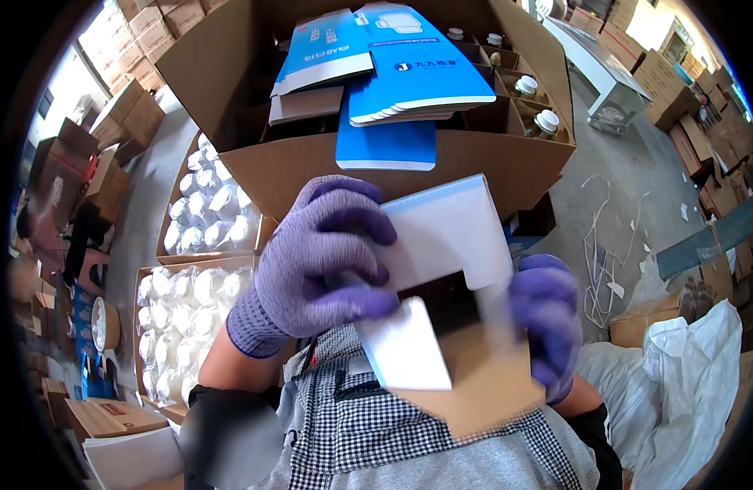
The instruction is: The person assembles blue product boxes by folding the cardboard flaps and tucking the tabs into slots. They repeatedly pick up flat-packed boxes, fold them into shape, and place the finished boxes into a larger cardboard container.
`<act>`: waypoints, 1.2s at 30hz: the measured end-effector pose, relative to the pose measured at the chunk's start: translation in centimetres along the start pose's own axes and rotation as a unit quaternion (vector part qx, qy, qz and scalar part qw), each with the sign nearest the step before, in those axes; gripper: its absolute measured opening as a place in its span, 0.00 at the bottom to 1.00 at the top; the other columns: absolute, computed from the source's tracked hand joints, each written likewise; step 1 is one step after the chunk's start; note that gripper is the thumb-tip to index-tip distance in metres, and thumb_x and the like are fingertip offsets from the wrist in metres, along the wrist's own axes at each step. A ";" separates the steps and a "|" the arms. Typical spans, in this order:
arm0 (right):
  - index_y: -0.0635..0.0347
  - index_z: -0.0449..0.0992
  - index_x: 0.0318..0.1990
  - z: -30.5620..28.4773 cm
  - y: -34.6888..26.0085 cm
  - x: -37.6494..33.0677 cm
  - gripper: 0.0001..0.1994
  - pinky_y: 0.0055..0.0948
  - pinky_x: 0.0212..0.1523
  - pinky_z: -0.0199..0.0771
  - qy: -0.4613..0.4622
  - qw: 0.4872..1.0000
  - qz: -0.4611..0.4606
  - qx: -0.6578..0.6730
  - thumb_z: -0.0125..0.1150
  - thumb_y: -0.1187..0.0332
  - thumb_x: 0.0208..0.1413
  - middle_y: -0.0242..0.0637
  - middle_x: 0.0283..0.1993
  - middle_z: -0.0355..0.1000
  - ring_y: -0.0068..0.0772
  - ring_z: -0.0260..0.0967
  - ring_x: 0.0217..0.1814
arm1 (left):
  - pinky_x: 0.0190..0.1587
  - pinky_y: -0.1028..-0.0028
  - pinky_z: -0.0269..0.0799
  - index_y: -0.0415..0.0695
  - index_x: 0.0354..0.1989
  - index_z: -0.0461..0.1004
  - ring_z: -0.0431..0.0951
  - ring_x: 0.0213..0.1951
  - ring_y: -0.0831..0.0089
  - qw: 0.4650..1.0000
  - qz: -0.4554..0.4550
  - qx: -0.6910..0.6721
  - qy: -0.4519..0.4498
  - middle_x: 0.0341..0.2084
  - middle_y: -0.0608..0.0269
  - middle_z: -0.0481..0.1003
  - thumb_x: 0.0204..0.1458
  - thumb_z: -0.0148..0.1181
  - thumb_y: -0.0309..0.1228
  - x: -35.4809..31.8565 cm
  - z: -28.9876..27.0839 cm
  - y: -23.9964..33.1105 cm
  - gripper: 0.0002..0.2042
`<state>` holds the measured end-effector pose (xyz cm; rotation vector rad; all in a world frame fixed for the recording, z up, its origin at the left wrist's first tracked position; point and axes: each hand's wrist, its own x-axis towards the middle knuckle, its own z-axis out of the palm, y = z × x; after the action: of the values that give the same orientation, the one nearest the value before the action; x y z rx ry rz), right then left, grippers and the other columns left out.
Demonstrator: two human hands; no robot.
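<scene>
The left hand (327, 261) pinches an open carton (446, 237), fingers (345, 305) bent; the right hand (548, 318) curls alongside, its grip too blurred to tell.

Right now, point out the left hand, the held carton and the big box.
Left hand (315, 253): head view, on the back of the purple glove.
Held carton (446, 229): head view, on its white upper panel.
Big box (270, 175): head view, on its brown wall nearest the person.
</scene>
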<state>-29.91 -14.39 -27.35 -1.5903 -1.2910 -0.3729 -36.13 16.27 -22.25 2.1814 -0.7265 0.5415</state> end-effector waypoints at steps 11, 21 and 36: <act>0.58 0.79 0.50 1.6 -2.3 5.7 0.21 0.45 0.57 0.67 -0.162 0.961 -0.065 -0.216 0.67 0.55 0.52 0.41 0.50 0.74 0.43 0.71 0.51 | 0.56 0.63 0.70 0.36 0.63 0.63 0.75 0.52 0.62 0.899 -0.246 -0.307 0.190 0.54 0.48 0.70 0.54 0.57 0.47 -2.6 5.2 -1.7 0.33; 0.58 0.80 0.47 1.1 -2.2 6.0 0.26 0.44 0.54 0.71 -0.264 0.958 -0.086 -0.068 0.65 0.46 0.51 0.42 0.48 0.76 0.37 0.73 0.49 | 0.49 0.67 0.72 0.34 0.50 0.75 0.78 0.44 0.65 0.895 -0.295 -0.291 0.164 0.40 0.52 0.77 0.52 0.53 0.46 -2.6 5.4 -0.4 0.26; 0.65 0.77 0.53 -17.2 6.3 7.1 0.17 0.24 0.41 0.75 -0.109 0.882 0.457 -0.047 0.56 0.67 0.59 0.37 0.41 0.78 0.25 0.74 0.36 | 0.43 0.72 0.76 0.37 0.44 0.77 0.80 0.38 0.71 0.916 0.098 -0.382 0.077 0.35 0.59 0.79 0.53 0.66 0.45 11.9 7.0 5.1 0.22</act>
<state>-16.01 -24.23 -17.64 -2.1646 -0.5463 0.3523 -29.52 4.19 -17.04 1.3338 -0.8907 0.4228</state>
